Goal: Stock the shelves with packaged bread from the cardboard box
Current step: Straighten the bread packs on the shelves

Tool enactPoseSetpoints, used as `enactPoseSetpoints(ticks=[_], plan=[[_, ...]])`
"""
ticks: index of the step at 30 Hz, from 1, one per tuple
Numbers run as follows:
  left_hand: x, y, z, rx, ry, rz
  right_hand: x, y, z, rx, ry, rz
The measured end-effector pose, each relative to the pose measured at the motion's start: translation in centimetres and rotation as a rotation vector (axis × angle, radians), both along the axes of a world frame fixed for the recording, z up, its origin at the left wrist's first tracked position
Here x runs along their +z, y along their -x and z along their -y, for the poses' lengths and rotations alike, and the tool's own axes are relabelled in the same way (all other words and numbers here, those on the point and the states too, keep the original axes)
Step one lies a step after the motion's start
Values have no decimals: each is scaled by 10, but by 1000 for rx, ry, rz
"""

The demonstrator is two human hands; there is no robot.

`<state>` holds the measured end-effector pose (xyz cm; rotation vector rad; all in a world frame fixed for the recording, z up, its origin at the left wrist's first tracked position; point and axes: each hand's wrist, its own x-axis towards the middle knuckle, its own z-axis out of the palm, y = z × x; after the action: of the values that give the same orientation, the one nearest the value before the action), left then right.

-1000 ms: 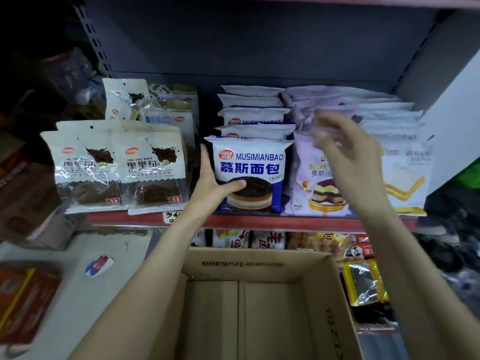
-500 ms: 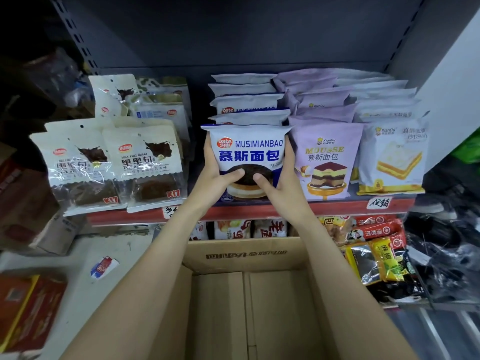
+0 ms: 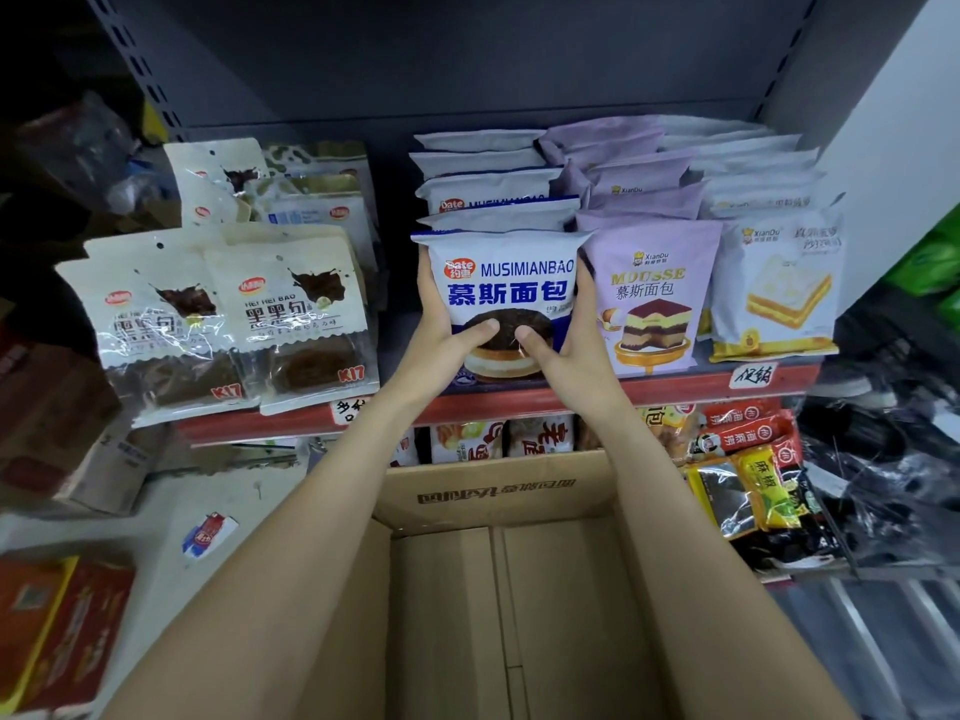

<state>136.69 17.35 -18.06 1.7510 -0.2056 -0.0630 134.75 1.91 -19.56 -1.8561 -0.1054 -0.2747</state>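
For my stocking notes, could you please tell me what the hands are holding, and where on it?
Both hands, left and right, hold the front blue-and-white mousse bread packet by its two side edges, thumbs pressed on its lower front.

Both bare forearms reach forward and converge, the left hand and right hand cupped opposite each other, thumbs pointing inward and nearly meeting, fingers curled behind out of sight.

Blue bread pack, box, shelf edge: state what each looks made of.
Blue bread pack: likely plastic film, slightly glossy, with crimped top seam and printed front. Box: matte brown cardboard with folded flaps. Shelf edge: smooth red strip, painted metal or plastic; cannot tell which.
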Motion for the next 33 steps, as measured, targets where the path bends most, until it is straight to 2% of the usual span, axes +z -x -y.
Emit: enactPoseSetpoints(ticks=[5,10,13,17,23,29,33], plan=[[1,1,0,20,5,-49,3,3,-4,-18,70,-1],[7,11,2,175,-196,36,7,15,-6,-129,264,-26],[13,23,5,275,-304,18,17,34,-7,-209,375,-47],[28,50,5,353,-342,-7,33,60,-2,-272,454,75],[70,137,-23,415,-283,87,73,109,3,-124,385,168],[88,220,-94,586,-474,297,99,148,-34,49,371,149],[79,236,-158,680,-519,320,90,149,-87,211,414,134]])
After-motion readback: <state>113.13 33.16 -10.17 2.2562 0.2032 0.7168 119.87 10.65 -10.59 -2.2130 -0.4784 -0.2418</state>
